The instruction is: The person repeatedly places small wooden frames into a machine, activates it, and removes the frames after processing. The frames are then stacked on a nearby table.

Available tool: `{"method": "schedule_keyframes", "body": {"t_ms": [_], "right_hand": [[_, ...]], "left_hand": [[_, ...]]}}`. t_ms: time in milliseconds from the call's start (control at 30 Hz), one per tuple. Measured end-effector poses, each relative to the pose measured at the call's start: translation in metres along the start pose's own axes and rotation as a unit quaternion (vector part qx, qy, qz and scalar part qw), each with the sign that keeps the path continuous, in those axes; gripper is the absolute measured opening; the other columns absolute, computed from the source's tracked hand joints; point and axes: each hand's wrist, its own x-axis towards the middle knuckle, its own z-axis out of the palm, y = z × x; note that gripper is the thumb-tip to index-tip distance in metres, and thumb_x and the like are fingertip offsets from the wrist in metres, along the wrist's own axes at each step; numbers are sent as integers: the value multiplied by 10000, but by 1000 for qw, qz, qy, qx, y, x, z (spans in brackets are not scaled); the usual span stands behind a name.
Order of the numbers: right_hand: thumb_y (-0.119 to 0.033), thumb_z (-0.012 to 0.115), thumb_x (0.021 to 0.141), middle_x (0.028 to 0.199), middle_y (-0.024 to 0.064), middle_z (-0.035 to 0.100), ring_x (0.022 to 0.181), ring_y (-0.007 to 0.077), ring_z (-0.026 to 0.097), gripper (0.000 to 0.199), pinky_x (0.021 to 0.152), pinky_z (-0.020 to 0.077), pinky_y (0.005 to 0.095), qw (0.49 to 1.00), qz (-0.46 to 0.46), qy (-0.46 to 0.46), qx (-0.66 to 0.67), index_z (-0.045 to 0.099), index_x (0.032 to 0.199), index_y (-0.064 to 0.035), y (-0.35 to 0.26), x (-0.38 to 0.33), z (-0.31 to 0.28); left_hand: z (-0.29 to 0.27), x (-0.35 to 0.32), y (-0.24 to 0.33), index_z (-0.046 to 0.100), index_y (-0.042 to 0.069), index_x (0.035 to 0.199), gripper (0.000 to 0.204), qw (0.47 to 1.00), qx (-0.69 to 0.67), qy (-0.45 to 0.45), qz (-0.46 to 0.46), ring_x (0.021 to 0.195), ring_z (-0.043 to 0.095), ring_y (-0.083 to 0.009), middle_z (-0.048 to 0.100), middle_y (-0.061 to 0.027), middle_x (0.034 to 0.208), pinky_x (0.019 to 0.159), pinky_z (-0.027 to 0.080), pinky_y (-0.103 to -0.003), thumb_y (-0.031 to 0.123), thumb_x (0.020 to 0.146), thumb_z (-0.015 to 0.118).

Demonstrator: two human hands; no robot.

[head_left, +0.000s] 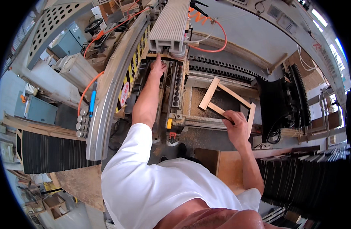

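My left arm reaches forward between a striped guard rail and the machine bed. At its end my left hand (pixel 158 68) is below the end of a ribbed metal beam (pixel 167 36), with the index finger stretched out near a thin wooden strip. Whether the finger touches it, I cannot tell. My right hand (pixel 237 125) is closed around one rail of a light wooden frame (pixel 209 94). This frame has two wide end pieces joined by two narrower rails, and it is tilted over the sawdust-strewn machine bed (pixel 187 101).
A metal guide rail (pixel 101 114) with black-and-yellow striping runs along the left. Orange air hose (pixel 225 37) loops near the beam. A black flexible cover (pixel 272 103) stands at the right. Stacks of dark strips (pixel 55 152) flank me on both sides.
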Motion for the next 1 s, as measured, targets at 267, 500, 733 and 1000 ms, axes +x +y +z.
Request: {"method": "schedule_keyframes", "body": {"t_ms": [267, 500, 733, 1000], "right_hand": [[-12, 706, 723, 930, 86, 680, 899, 306, 591, 236, 799, 478, 383, 996, -70, -51, 20, 671, 953, -51, 20, 64, 43], [-58, 694, 736, 921, 91, 684, 899, 292, 602, 203, 806, 480, 386, 985, -148, -83, 33, 682, 938, -71, -19, 115, 136], [-131, 696, 764, 919, 88, 672, 941, 312, 607, 251, 835, 463, 418, 958, -246, -143, -20, 626, 1002, -95, -54, 121, 220], [-33, 665, 750, 957, 168, 665, 950, 371, 606, 285, 832, 466, 457, 964, -220, -140, -48, 588, 1023, -61, -46, 125, 237]], "left_hand": [[-17, -13, -18, 489, -87, 1132, 334, 997, -62, 28, 31, 941, 609, -312, 562, -198, 1062, 791, 598, -421, 120, 904, 620], [-97, -159, -66, 545, 27, 1100, 214, 994, -70, -87, -7, 1015, 601, -252, 618, -124, 1063, 864, 494, -418, 126, 914, 580], [-131, -197, -75, 535, 80, 1132, 195, 967, -167, -191, 11, 986, 586, -202, 600, -59, 1045, 891, 471, -384, 105, 939, 519], [-136, -222, -76, 525, 65, 1138, 199, 976, -149, -151, 44, 1029, 562, -206, 586, -81, 1122, 930, 459, -395, 154, 960, 539]]}}
